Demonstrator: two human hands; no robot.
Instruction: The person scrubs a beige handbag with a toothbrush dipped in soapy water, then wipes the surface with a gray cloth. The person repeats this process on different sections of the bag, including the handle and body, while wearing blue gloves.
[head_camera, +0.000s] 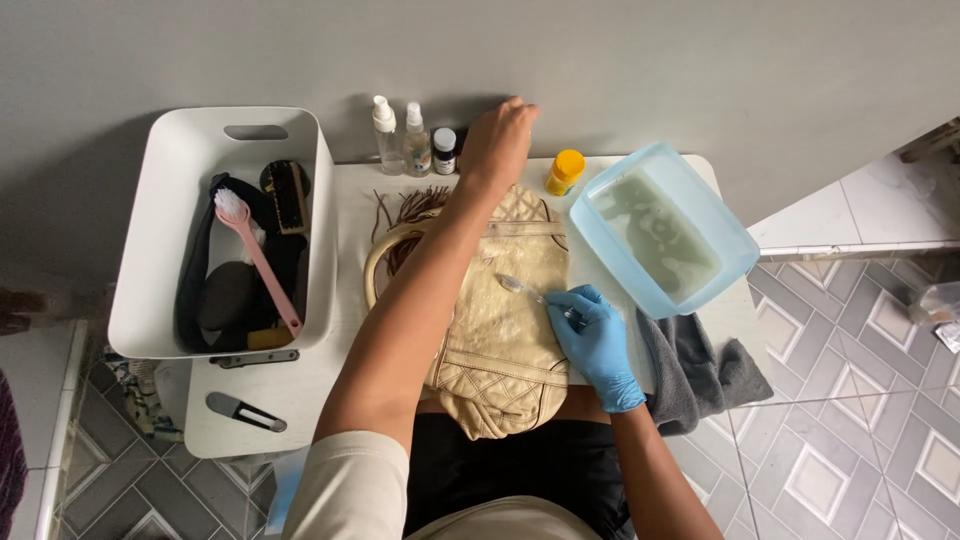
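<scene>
1. Head view: the white counter (300, 410) carries everything, with a white bin (170, 200) of brushes at its left edge.
2. The cream quilted handbag (505, 340) lies flat at the counter's middle, partly over the person's lap; it should stay flat so the brushing meets an even, supported surface.
3. The blue tub (665, 235) of cloudy liquid stands just right of the bag, a grey cloth (700, 375) in front of it; both are near enough for re-wetting and wiping.
4. The left hand (497, 140), bare, reaches beyond the bag toward the small bottles (415, 140); whether its fingers grip anything I cannot tell.
5. The right hand (597, 345), blue-gloved, has its fingers closed around a small clear brush (525, 289), bristles on the bag; short, light strokes suit the quilting.
</scene>
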